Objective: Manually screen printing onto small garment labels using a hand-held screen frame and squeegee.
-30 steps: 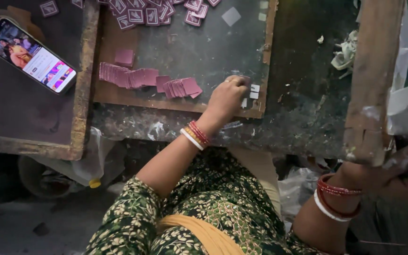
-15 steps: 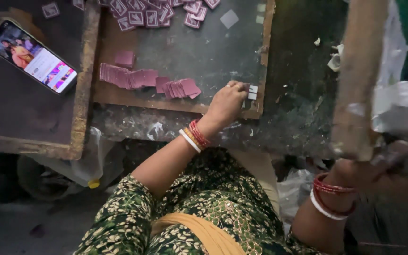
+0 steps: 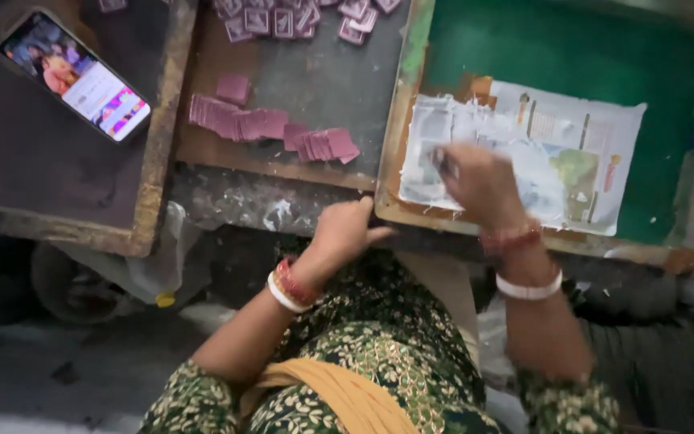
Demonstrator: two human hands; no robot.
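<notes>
A small craft workshop: worn wooden trays [image 3: 162, 153] hold rows of pink tiles [image 3: 238, 122].

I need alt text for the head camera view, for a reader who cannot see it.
Seen from above, a person's right hand presses on torn printed paper in a green tray, while the left hand grips that tray's near corner. Pink square tiles and a lit phone lie to the left.

The right hand [image 3: 482, 183] is motion-blurred over the torn paper sheet [image 3: 560, 153], so can't tell if its fingers [image 3: 443, 161] pinch anything. The left hand [image 3: 345, 233] has its fingertips tucked behind the green tray's [image 3: 604, 56] corner. The top row of pink tiles [image 3: 283, 18] gets cut off by the frame edge, and the phone [image 3: 74, 74] screen is too small to make out.
</notes>
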